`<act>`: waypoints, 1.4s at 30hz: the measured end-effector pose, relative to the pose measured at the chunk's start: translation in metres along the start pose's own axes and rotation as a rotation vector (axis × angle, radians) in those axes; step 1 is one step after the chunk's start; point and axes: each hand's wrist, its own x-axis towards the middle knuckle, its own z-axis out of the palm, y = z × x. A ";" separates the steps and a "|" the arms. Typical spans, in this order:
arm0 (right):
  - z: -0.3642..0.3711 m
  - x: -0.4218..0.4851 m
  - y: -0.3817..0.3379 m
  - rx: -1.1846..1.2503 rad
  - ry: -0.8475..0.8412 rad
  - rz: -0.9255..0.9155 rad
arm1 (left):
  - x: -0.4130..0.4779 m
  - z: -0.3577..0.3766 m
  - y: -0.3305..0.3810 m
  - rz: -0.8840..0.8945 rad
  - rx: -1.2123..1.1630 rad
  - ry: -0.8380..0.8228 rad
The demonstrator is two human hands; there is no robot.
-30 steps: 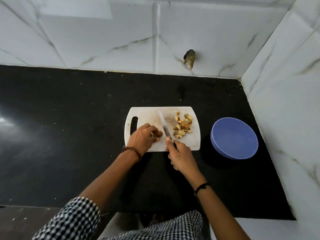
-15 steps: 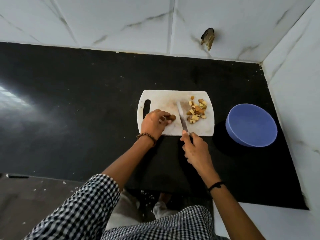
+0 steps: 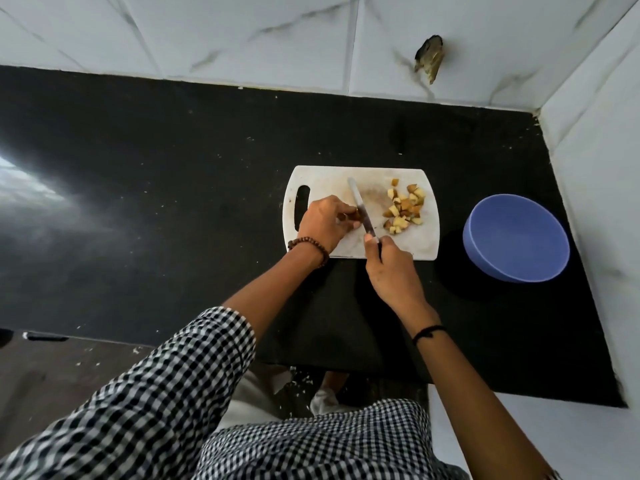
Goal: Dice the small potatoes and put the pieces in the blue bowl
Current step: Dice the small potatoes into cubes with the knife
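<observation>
Two hands work at a white cutting board [image 3: 332, 178] w/ a slot handle on its left end, lying on a black speckled counter [image 3: 173, 202]. Left hand [image 3: 325, 220], fingers curled, pins a small potato [image 3: 355, 215] near the board's middle; only a bit of brown skin shows past the fingertips, the rest is hidden under the hand, so its shape & how far it's cut can't be told. Right hand [image 3: 391, 268] is wrapped round the handle of a knife [image 3: 360, 209] at the board's near edge, index finger along the top; the narrow blade runs away from the person & sits right against the potato's right side. Approx. a dozen or so diced pieces [image 3: 403, 207] lie in a loose heap on the board's right half, apart from the blade: small chunks, pale yellow flesh w/ brown skin on some faces. Blue bowl [image 3: 516, 237] stands on the counter just right of the board, not touching it, near the tiled side wall. Left wrist has a brown beaded bracelet [image 3: 310, 244], right wrist a thin black band [image 3: 427, 332]; left arm wears a black-&-white checked sleeve [image 3: 156, 393], pushed up the forearm.
</observation>
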 end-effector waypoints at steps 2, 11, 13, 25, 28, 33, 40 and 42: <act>0.004 -0.003 -0.003 -0.112 0.032 -0.007 | 0.001 0.001 0.000 -0.005 0.013 -0.005; 0.025 -0.007 -0.021 -0.403 0.112 0.052 | 0.004 0.000 0.005 -0.017 0.024 0.035; 0.025 -0.004 -0.023 -0.412 0.111 0.054 | 0.004 0.001 0.005 -0.022 0.012 0.054; 0.010 0.011 -0.032 -0.344 -0.052 0.093 | 0.006 0.013 -0.003 -0.040 0.054 0.100; 0.006 0.004 -0.030 -0.359 -0.084 0.085 | 0.005 0.012 -0.001 -0.048 0.021 0.117; 0.000 -0.016 -0.021 -0.379 -0.141 0.113 | 0.002 0.009 0.001 0.000 0.025 0.115; -0.013 -0.038 -0.015 -0.377 -0.211 0.173 | 0.004 0.012 -0.005 0.007 0.016 0.118; -0.017 -0.043 -0.014 -0.367 -0.219 0.176 | 0.005 0.013 -0.007 0.016 0.031 0.121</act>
